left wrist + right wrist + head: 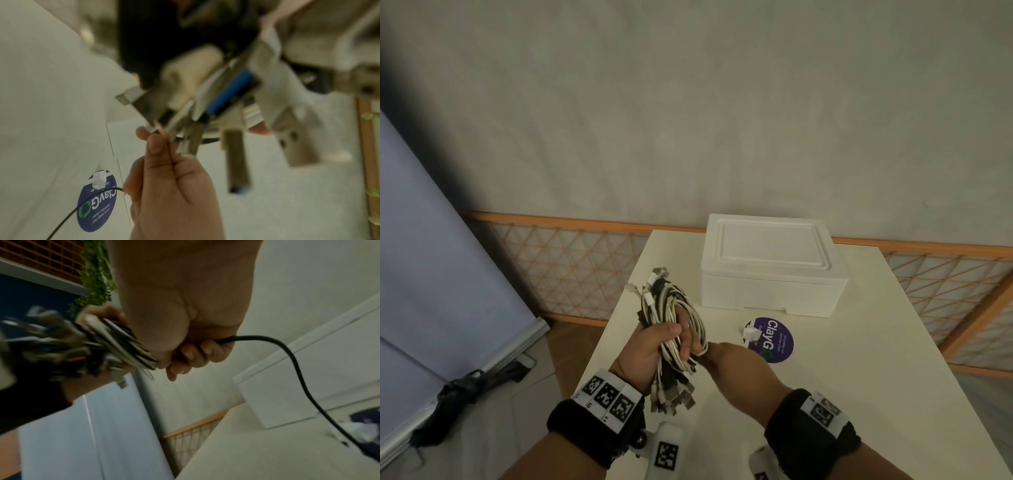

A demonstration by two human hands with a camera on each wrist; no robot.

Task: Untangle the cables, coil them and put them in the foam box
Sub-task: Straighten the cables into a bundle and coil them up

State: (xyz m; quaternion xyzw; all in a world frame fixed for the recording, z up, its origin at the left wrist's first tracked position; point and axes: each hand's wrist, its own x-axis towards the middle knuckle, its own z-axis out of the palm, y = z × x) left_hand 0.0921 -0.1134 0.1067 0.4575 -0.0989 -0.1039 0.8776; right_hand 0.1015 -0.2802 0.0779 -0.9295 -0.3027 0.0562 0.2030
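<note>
Cables (pixel 671 329), white and black, hang bundled above the worktop (pixel 859 359), your left hand (pixel 654 346) curled round them. Your right hand (pixel 736 366) pinches one black cable (pixel 287 353) between its fingers (pixel 154 144). At two o'clock from the bundle, the foam box (pixel 774 267) sits lidded.

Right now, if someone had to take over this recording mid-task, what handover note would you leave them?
Left hand: grips the bundle of cables, white and dark ones mixed, plugs hanging below the fist, held up over the table.
Right hand: pinches a single black cable at the bundle; its free length trails down to the table.
Foam box: at the table's far side, lid on.
Round purple sticker lies in front of the box.
Done: bundle picked up; one cable being pulled free.
Left: separate every cable, coil each, open the box, put them in.
</note>
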